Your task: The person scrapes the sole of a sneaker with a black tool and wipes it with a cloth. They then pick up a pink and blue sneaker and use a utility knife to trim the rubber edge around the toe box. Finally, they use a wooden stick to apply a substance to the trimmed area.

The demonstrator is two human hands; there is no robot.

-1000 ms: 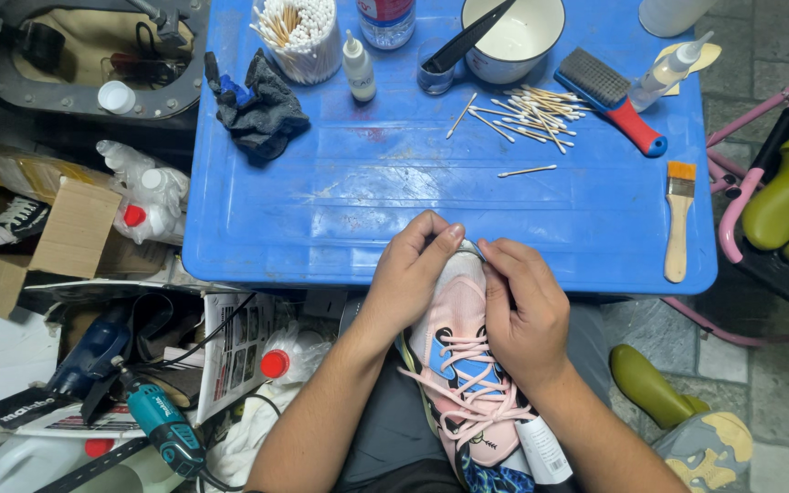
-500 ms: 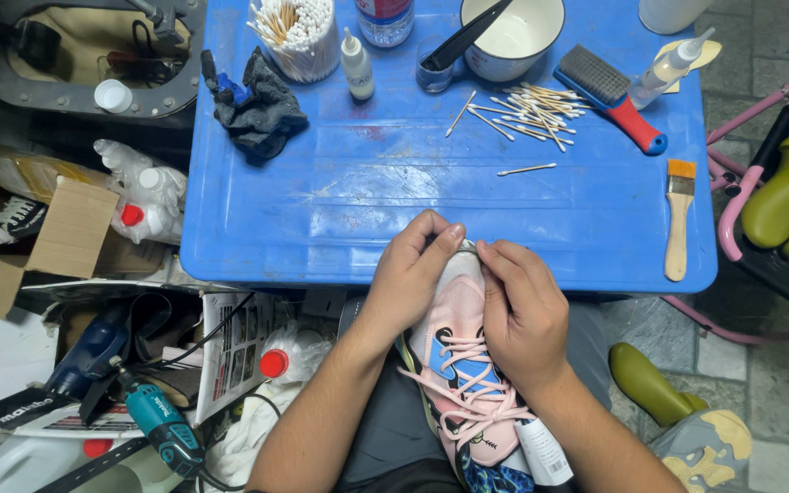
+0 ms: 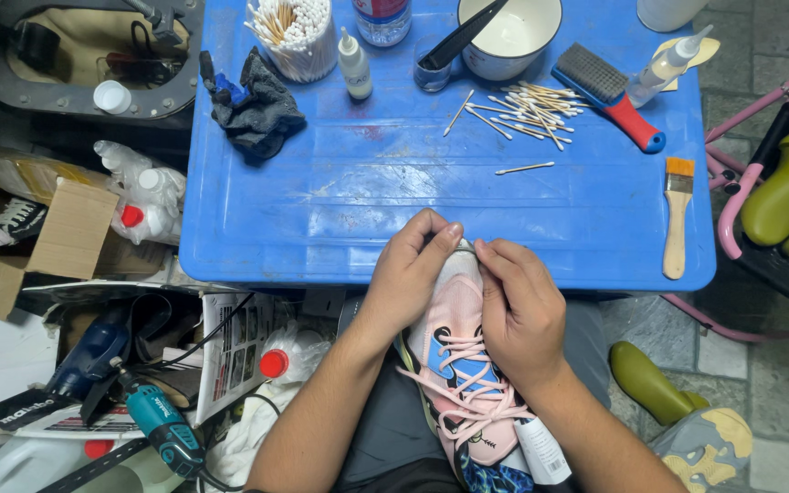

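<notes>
Pink sneaker (image 3: 457, 365) lying in lap, long axis running 12 to 6, toe at 12 just meeting the near edge of the blue desk (image 3: 321, 210), laces and heel end toward 6. Left hand (image 3: 405, 274) clamped over the toe from approx 10 o'clock, thumb and forefinger pinched together at the very tip of the toe cap; something thin maybe held in that pinch, too small to tell. Right hand (image 3: 522, 315) wrapped round the sneaker's side from approx 3 o'clock, fingers curled over the upper, grip clenched on the shoe to steady it. Both grips touching the shoe; left nearer the toe tip, right nearer the laces. Loose cotton swabs (image 3: 527, 105) well apart at 12–1 on the desk, single swab (image 3: 524, 168) closer, flat paintbrush (image 3: 678, 215) out at 2, dark rag (image 3: 257, 110) at 11. Vs half a sec back: hardly any change, same clamp on both sides, shoe in same spot, left fingertips maybe nudged a touch at the toe.
</notes>
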